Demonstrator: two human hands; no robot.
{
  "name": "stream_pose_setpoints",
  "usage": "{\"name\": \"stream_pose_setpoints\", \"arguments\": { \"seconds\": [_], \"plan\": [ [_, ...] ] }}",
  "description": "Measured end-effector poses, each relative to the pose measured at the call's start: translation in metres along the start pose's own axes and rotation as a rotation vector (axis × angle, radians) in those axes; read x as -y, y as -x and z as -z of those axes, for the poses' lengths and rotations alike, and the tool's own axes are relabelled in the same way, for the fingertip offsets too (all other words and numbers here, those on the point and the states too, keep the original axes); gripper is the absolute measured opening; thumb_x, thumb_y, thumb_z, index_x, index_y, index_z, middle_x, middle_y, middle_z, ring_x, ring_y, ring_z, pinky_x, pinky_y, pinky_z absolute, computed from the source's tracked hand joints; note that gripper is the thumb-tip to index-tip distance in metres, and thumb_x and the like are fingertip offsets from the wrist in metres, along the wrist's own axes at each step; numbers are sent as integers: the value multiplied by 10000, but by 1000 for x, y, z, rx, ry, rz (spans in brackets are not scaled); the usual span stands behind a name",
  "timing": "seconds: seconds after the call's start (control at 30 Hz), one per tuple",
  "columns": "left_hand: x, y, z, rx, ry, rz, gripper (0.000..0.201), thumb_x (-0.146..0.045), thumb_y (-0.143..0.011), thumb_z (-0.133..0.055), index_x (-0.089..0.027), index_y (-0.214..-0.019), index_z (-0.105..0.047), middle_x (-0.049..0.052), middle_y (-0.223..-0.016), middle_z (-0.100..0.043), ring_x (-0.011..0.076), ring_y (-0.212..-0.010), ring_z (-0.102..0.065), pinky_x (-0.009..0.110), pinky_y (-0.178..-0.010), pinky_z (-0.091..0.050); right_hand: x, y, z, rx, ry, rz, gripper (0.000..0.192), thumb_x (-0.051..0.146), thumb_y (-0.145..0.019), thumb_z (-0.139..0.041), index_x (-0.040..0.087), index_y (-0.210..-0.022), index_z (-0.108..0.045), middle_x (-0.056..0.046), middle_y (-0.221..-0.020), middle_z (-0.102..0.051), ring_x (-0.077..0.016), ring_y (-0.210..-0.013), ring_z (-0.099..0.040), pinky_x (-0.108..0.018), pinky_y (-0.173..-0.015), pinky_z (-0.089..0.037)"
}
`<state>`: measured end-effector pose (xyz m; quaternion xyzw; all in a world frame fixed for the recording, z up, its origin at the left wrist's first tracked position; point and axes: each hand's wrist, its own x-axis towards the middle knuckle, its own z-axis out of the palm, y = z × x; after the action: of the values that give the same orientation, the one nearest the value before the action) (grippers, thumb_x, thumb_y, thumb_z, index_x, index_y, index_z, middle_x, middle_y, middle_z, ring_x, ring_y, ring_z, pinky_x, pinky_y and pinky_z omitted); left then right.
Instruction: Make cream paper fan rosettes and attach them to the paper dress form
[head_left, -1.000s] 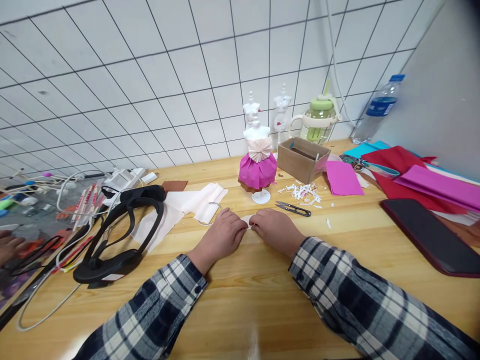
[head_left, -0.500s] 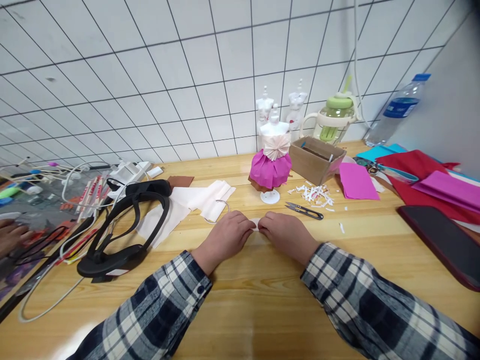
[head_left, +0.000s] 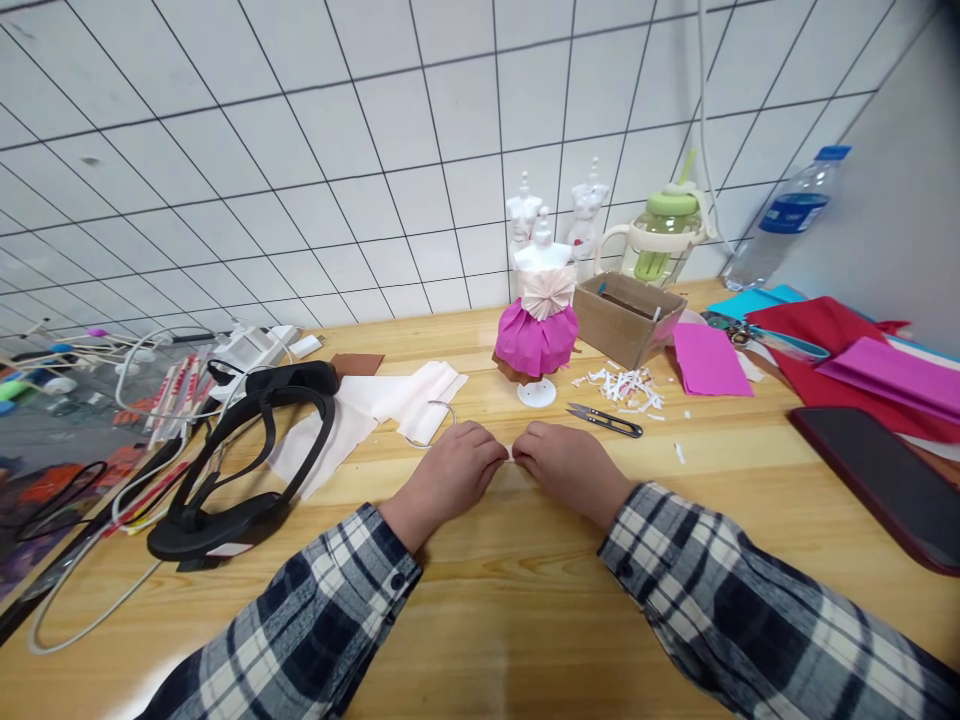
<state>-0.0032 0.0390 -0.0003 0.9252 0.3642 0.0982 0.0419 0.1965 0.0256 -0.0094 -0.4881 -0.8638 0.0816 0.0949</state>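
Observation:
My left hand and my right hand rest knuckles-up on the wooden table, fingertips meeting over a small pale piece of paper that is almost fully hidden between them. Both hands pinch it against the table. Just beyond stands a small white mannequin wearing a pink folded paper dress. Small black snips lie to the right of its base.
White paper sheets and a black headset with cables lie to the left. White paper scraps, a cardboard box, coloured paper sheets, a dark tablet, a green jug and a water bottle are to the right.
My hands have closed tighter together, so less of the pale paper shows between them. The view shifted slightly; a hand seen earlier at the far left is gone.

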Motion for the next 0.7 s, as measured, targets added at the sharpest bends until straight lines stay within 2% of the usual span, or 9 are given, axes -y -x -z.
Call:
{"name": "stream_pose_setpoints", "arguments": {
  "seconds": [0.13, 0.47, 0.7],
  "plan": [
    [2, 1, -3, -16, 28, 21, 204, -208, -955, -489, -178, -1008, -684, 79, -931, -692, 210, -917, -603, 363, -843, -480, -1, 0, -2, -6, -11, -14, 236, 294, -995, -432, 218, -986, -656, -39, -937, -659, -162, -793, -597, -278, -628, -331],
    [1, -1, 0, -11, 31, -39, 221, -192, -963, -460, -176, -948, -680, 65, -911, -682, 211, -932, -585, 366, -868, -471, 1, -1, 2, 21, -19, -33, 263, 284, -995, -432, 215, -951, -682, -39, -928, -669, -163, -798, -617, -271, -637, -355],
    [4, 1, -5, -52, 46, 17, 198, -196, -944, -496, -181, -1017, -679, 75, -923, -684, 211, -901, -597, 370, -840, -475, -1, 0, -1, -7, -81, -51, 232, 291, -984, -467, 224, -1029, -685, -45, -995, -685, -168, -861, -625, -268, -699, -389]
  ]
}}
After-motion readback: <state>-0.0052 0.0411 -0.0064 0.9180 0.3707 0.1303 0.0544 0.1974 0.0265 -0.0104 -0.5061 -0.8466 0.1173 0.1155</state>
